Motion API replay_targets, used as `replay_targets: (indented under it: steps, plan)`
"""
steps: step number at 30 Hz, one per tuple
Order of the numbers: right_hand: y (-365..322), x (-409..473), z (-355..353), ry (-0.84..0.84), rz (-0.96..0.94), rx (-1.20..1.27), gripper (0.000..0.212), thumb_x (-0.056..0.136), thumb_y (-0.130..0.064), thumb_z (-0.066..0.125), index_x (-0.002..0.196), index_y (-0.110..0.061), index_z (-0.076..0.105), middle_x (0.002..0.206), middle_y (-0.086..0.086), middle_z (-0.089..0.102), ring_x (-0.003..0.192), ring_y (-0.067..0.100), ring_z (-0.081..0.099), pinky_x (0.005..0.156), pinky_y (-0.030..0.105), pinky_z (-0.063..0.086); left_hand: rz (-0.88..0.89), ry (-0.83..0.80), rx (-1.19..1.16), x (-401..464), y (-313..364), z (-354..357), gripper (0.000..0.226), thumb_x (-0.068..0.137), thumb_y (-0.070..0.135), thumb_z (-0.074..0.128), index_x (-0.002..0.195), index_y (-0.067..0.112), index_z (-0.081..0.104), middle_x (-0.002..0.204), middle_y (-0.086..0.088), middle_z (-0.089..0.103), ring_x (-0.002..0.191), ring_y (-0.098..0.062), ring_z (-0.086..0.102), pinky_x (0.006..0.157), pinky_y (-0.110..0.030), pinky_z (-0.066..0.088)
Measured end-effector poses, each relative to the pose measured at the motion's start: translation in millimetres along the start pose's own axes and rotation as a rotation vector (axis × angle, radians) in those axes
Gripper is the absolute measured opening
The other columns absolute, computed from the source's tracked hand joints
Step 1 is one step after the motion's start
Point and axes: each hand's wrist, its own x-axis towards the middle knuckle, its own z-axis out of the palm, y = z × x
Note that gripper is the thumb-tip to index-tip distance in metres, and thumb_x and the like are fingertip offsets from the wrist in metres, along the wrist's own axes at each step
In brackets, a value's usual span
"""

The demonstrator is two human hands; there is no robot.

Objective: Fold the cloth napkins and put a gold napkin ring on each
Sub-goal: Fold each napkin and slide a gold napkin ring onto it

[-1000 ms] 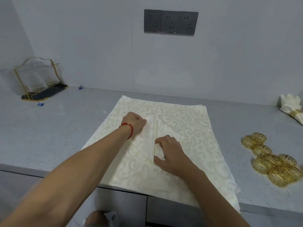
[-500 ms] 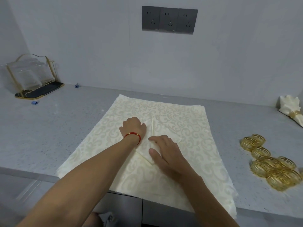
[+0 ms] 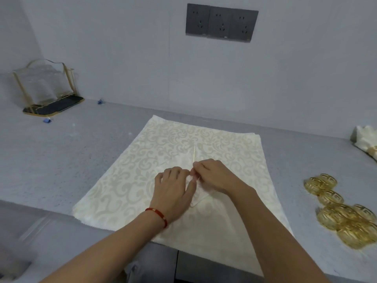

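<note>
A stack of cream patterned cloth napkins [image 3: 130,172] lies spread on the grey counter [image 3: 61,160]. On top sits one napkin [image 3: 184,160] folded to a narrow kite shape with a centre seam. My left hand [image 3: 173,190], with a red bracelet on the wrist, presses flat on its left flap. Beside it, my right hand [image 3: 214,174] has curled fingers that pinch the cloth edge at the seam. Several gold napkin rings [image 3: 344,217] lie in a loose pile on the right. A finished napkin with a gold ring [image 3: 367,139] rests at the far right edge.
A clear holder with a gold frame [image 3: 47,86] stands at the back left corner. Two small blue bits [image 3: 47,120] lie near it. Dark wall sockets [image 3: 221,22] are mounted above. The counter's front edge runs just under the napkin stack.
Both hands slid toward me along the folded napkin. My left hand went from a fist at the upper left flap to lying flat lower down. My right hand now pinches the seam.
</note>
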Motion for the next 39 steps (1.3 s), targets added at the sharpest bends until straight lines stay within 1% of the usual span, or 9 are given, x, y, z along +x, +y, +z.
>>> replay_targets:
  steps: [3,8,14,17,20,24,29,32,39]
  plan:
    - [-1,44,-7,0.105,-0.023,-0.107,0.03,0.099,-0.023,0.049,0.09,-0.007,0.072,0.091,0.005,0.075,0.087,0.028,0.069,0.084,0.051,0.056,0.052,-0.01,0.157,1,1,6,0.045,0.091,0.051,0.028,0.114,0.022,0.054,0.118,0.007,0.05,0.111,-0.018,0.045,0.103,-0.04,0.031]
    - [15,93,1,0.084,-0.076,-0.376,0.04,0.107,-0.02,0.037,0.14,-0.026,0.06,0.144,-0.004,0.057,0.136,0.024,0.048,0.105,0.05,0.04,0.072,-0.024,0.178,1,3,3,0.043,0.09,0.047,0.031,0.114,0.02,0.053,0.117,0.005,0.049,0.112,-0.019,0.046,0.104,-0.043,0.031]
    - [28,82,-12,0.155,-0.068,-0.597,0.034,0.103,-0.024,0.042,0.119,-0.022,0.072,0.117,0.001,0.066,0.105,0.024,0.063,0.091,0.044,0.049,0.116,0.103,-0.011,2,-1,-6,0.039,0.078,0.035,0.06,0.115,0.022,0.061,0.128,-0.002,0.053,0.126,-0.026,0.046,0.108,-0.053,0.034]
    - [36,46,-35,0.232,0.161,-0.676,0.02,0.096,-0.018,0.047,0.089,-0.014,0.065,0.093,0.004,0.062,0.082,0.026,0.061,0.069,0.035,0.045,0.095,0.162,-0.011,1,-4,-9,0.026,0.077,0.032,0.077,0.101,0.031,0.067,0.122,0.006,0.057,0.122,-0.024,0.047,0.098,-0.045,0.036]
    - [49,-3,-50,0.236,0.393,-0.591,0.012,0.088,-0.017,0.054,0.078,-0.011,0.056,0.079,0.005,0.058,0.063,0.023,0.052,0.056,0.03,0.038,0.057,0.198,0.024,2,-5,-7,0.012,0.08,0.028,0.08,0.082,0.036,0.072,0.098,0.016,0.061,0.099,-0.017,0.052,0.079,-0.034,0.024]
    - [60,-58,-72,0.164,0.462,-0.115,0.026,0.093,-0.021,0.059,0.072,-0.006,0.062,0.064,0.013,0.073,0.058,0.027,0.072,0.068,0.035,0.062,0.111,0.207,-0.014,6,-10,0,0.016,0.085,0.019,0.079,0.073,0.029,0.074,0.086,0.013,0.063,0.082,-0.014,0.046,0.069,-0.031,0.026]
    - [88,-86,-78,0.224,0.281,0.364,0.014,0.097,-0.028,0.071,0.108,-0.021,0.075,0.088,0.01,0.076,0.072,0.034,0.075,0.084,0.051,0.062,0.114,0.139,-0.136,6,-11,2,0.019,0.093,0.011,0.068,0.076,0.016,0.073,0.082,0.006,0.06,0.082,-0.012,0.038,0.072,-0.023,0.031]
    - [95,-89,-64,0.235,0.216,0.327,0.014,0.091,-0.027,0.079,0.105,-0.029,0.078,0.095,0.003,0.074,0.071,0.029,0.071,0.081,0.046,0.058,0.113,0.131,-0.154,4,-9,1,0.021,0.095,0.01,0.064,0.076,0.014,0.071,0.082,0.006,0.055,0.083,-0.014,0.039,0.072,-0.019,0.028]
    - [99,-80,-50,0.439,0.161,0.322,0.005,0.085,-0.014,0.084,0.086,-0.018,0.082,0.066,0.004,0.072,0.055,0.015,0.062,0.066,0.03,0.053,0.111,0.16,-0.169,4,-9,3,0.019,0.097,0.011,0.063,0.079,0.013,0.071,0.082,0.005,0.053,0.084,-0.015,0.042,0.076,-0.019,0.027]
